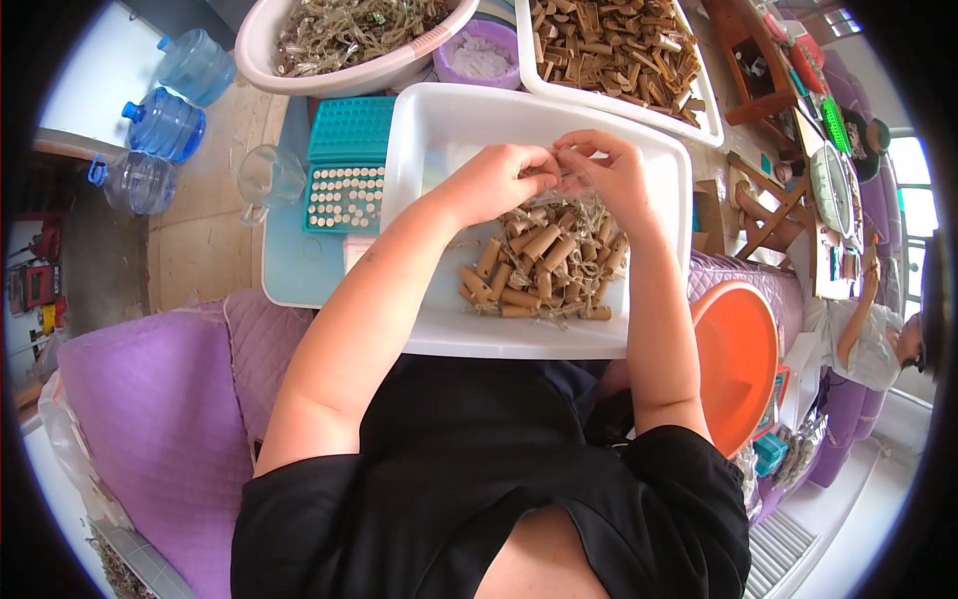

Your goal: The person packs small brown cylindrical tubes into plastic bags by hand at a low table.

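Over the white tray point(439, 130) on a blue table point(289, 265), both hands' grips pinch one small piece.

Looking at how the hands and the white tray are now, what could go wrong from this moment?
1. The left hand and right hand pinch a small piece above the pile of brown tubes; if it slips, it may get lost among them.
2. The white tray seems to rest on the lap, its near edge over the body; a leg shift might tip it.
3. The orange basin sits close by the right elbow and could be knocked.
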A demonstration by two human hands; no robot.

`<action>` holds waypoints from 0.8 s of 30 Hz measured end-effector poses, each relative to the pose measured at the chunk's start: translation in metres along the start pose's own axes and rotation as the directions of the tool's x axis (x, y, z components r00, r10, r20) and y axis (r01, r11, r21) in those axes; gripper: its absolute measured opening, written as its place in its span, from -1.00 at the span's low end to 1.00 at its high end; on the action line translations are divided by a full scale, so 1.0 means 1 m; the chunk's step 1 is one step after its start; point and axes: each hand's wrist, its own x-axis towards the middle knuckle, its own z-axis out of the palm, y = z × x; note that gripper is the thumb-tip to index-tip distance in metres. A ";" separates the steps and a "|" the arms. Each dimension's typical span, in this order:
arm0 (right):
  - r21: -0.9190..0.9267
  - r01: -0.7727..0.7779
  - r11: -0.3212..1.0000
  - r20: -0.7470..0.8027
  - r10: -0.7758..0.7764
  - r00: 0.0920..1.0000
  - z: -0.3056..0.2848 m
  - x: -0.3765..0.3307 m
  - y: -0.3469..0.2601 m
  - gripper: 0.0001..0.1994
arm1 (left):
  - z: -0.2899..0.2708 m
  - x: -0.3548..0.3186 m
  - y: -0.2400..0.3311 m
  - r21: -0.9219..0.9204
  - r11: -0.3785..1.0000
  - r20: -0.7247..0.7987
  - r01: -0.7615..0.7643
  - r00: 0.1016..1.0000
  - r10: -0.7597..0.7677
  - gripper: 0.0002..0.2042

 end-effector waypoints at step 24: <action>-0.146 0.211 0.967 0.050 -0.205 0.977 -0.016 -0.010 -0.018 -0.86 | -0.008 0.002 0.004 -0.285 0.885 0.149 0.367 0.930 -0.337 -0.80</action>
